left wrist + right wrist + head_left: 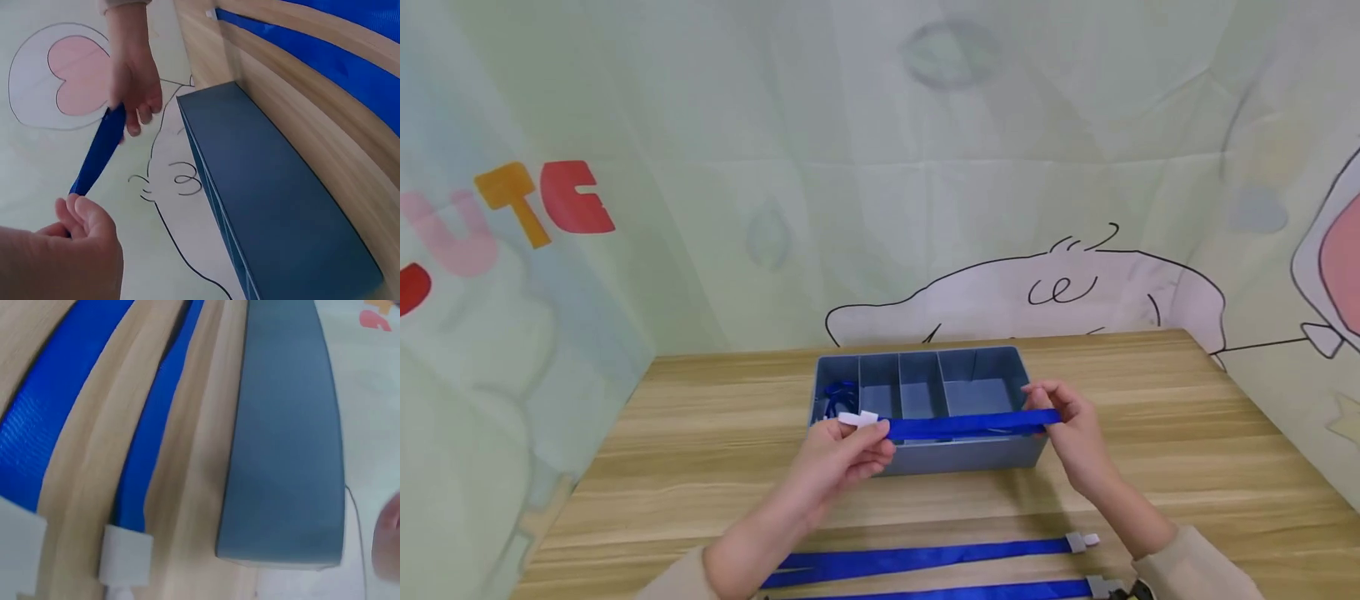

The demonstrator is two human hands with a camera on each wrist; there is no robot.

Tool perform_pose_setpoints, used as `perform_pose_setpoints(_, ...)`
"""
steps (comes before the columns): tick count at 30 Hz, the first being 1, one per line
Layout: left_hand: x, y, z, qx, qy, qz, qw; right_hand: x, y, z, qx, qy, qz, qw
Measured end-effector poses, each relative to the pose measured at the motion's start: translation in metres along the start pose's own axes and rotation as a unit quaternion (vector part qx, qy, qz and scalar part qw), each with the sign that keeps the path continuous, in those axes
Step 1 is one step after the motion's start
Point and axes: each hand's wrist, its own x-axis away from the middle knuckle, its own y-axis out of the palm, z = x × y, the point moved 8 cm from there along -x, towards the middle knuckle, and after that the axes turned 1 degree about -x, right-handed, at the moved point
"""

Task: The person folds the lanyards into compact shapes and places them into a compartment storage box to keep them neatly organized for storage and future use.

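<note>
A blue lanyard [970, 424] with a white clip [859, 418] is stretched between my two hands, above the front of a grey divided box [955, 457]. My left hand [848, 454] pinches the clip end between thumb and fingers. At the other end, the thumb and fingers of my right hand [1072, 433] grip the strap. The left wrist view shows the same lanyard [97, 153] running taut from the left hand [87, 237] to the right hand [134, 84]. Only a fingertip of the right hand [387, 540] appears in the right wrist view.
Two more blue lanyards lie on the wooden table in front of the box: one lanyard [925, 560] behind another lanyard [985, 592]. A coiled blue strap [841, 396] sits in the box's leftmost compartment. Behind the table hangs a printed cloth [865, 167].
</note>
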Motion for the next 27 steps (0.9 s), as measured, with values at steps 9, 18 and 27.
perform_pose_setpoints(9, -0.010, -0.029, 0.002, 0.010, 0.005, 0.065, 0.9978, 0.020, 0.023, -0.023, -0.023, -0.091, -0.302, 0.949)
perform_pose_setpoints(18, -0.011, -0.034, -0.003, -0.016, -0.011, 0.077, 0.9969, 0.025, 0.019, -0.022, -0.096, -0.046, -0.358, 0.927)
perform_pose_setpoints(27, -0.007, -0.031, -0.004, -0.045, 0.030, 0.103, 0.9932, 0.013, 0.015, -0.021, -0.165, -0.018, -0.294, 0.941)
